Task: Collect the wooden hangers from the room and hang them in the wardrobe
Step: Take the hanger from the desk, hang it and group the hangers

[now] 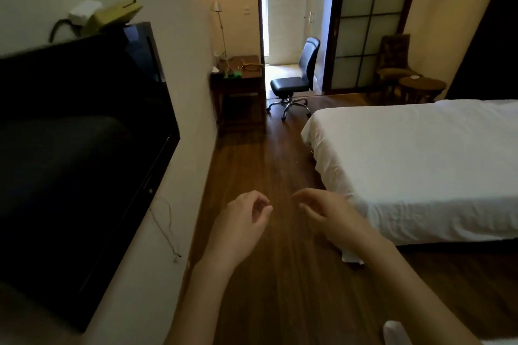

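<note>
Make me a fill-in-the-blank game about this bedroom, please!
1. The colour of the bed is ____.
2. The left hand and the right hand are holding ____.
3. The office chair by the doorway stands on little ____.
4. The floor is made of ____.

Missing words: white; nothing; wheels; wood.
</note>
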Available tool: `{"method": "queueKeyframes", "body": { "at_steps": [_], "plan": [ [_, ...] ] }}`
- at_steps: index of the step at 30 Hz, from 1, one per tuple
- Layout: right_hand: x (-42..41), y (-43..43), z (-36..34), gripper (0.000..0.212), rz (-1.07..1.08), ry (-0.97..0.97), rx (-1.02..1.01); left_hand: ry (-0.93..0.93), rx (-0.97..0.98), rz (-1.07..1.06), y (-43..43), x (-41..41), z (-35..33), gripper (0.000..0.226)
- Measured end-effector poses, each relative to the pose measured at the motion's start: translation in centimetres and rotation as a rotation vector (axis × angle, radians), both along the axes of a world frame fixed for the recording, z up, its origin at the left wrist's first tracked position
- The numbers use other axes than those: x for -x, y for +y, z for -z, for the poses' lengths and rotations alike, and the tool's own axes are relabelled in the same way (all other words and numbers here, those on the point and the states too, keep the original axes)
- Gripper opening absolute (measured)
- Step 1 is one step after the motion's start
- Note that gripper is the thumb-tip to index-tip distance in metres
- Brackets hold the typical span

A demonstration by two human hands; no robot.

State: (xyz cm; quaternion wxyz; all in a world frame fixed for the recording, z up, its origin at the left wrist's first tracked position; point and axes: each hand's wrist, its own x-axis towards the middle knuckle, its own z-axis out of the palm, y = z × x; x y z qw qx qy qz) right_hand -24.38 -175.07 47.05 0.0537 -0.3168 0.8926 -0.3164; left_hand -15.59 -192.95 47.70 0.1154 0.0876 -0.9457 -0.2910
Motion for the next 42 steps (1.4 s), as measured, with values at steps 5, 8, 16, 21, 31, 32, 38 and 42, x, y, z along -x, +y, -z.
{"method": "queueKeyframes", "body": {
  "at_steps": [5, 8, 16, 21, 31, 32, 38, 42],
  "plan": [
    [13.0, -3.0, 2.3, 0.027, 0.076, 0.026, 0.026, 0.004, 0.074, 0.087, -3.2, 15.3, 1.2, 0.013],
    [22.4, -3.3, 3.1, 0.028, 0.145, 0.019, 0.035, 0.036, 0.090, 0.143, -2.3, 25.8, 1.6, 0.013],
    [43.3, -2.1, 2.4, 0.030, 0.348, -0.011, -0.011, 0.045, 0.074, 0.311, -0.5, 49.7, 1.3, 0.013],
    [53.4, -2.4, 3.5, 0.026, 0.441, -0.031, -0.020, -0.038, 0.002, 0.458, -0.5, 61.8, 2.6, 0.015],
    [74.4, -4.9, 4.3, 0.028, 0.799, -0.070, 0.063, -0.058, 0.026, 0.737, -4.5, 88.6, 3.0, 0.027],
    [76.4, -5.3, 4.2, 0.028, 0.844, -0.073, 0.079, -0.051, 0.023, 0.736, -5.4, 91.3, 2.7, 0.027],
    [87.3, -9.1, 5.3, 0.026, 0.934, -0.128, 0.129, -0.054, -0.024, 0.728, -10.2, 103.8, 3.0, 0.027],
    [95.4, -12.4, 6.8, 0.026, 0.928, -0.177, 0.141, -0.129, -0.038, 0.725, -14.2, 111.3, 4.5, 0.034]
  ]
}}
